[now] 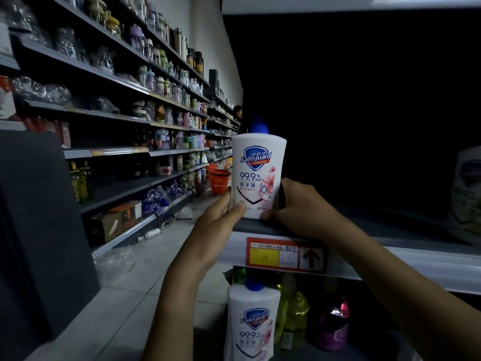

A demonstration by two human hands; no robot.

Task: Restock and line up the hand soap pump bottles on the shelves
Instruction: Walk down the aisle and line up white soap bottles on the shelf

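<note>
1. A white Safeguard hand soap pump bottle [257, 178] stands upright at the front lip of the dark shelf [377, 225], directly above the red and yellow price tag [286, 255] clipped to the shelf edge.

2. The left hand [221, 212] presses against the bottle's lower left side while the right hand [299, 207] wraps its lower right side; both hands are clamped on the same bottle, near its base.

3. The bottle's long axis runs vertical, blue pump head [259, 126] on top, label facing the person. Its base appears to rest on the shelf, above the tag, though contact cannot be confirmed.

4. Both hands sit equally close to the bottle, one on each flank, so the likely next move is a small push back or twist to square it with the shelf edge.

5. Another bottle [466, 199], dim and partly cut off, stands on the same shelf well to the right of the tag.

6. Below the tag, a second Safeguard bottle [251, 324] stands on the lower shelf, beside a yellow bottle [291, 319] and a purple bottle [334, 329].
</note>
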